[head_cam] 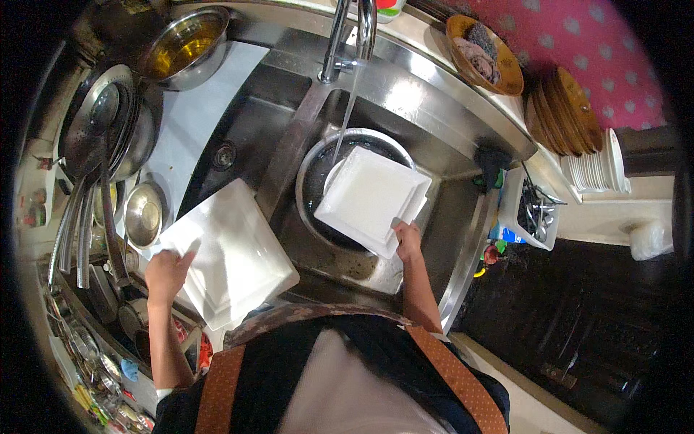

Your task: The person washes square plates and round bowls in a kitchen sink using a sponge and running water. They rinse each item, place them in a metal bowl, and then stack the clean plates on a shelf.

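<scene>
A large white square plate (244, 255) is in my left hand (167, 275), the thumb over its left edge. It hangs tilted above the front of the left sink bowl. My right hand (407, 241) grips the near right corner of a smaller white square plate (371, 198); another white edge shows just beneath that corner. This plate is over a round metal basin (304, 209) in the right sink bowl (450, 217). From the chrome faucet (366, 32) a thin stream of water (347, 119) runs into the basin. Part of a round white dish (332, 176) shows behind the smaller plate.
A steel bowl (190, 51) with yellowish liquid stands back left, near strainers and ladles (100, 119) and a small metal bowl (143, 214). On the right ledge are a brown bowl with cloths (477, 54), stacked brown bowls (564, 114), white plates (593, 168) and a utensil bin (534, 217).
</scene>
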A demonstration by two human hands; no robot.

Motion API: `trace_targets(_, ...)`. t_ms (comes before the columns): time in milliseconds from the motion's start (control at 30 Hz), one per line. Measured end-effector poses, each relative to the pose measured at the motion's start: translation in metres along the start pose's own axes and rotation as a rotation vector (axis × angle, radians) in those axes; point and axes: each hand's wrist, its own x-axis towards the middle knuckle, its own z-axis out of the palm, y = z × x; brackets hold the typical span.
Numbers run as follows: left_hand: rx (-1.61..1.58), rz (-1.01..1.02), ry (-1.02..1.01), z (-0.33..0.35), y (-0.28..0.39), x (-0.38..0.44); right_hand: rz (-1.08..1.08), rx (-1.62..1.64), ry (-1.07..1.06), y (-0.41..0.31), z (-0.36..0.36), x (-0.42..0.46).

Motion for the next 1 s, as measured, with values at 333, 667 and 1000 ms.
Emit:
trace_targets(333,-1.283,0.063,-0.273,0.043,0.155,0.086,-0.065,0.136,-0.205,-0.073,0.057,-0.033)
trace_targets(667,-1.494,0.064,-0.655,0.033,0.190,0.099,-0.455,-0.333,-0.144,-0.117,0.091,-0.028)
trace_targets(1000,-1.733,0.035,-0.723,-0.034,0.201,0.101,-1.051,-1.051,-0.396,-0.100,0.105,-0.108)
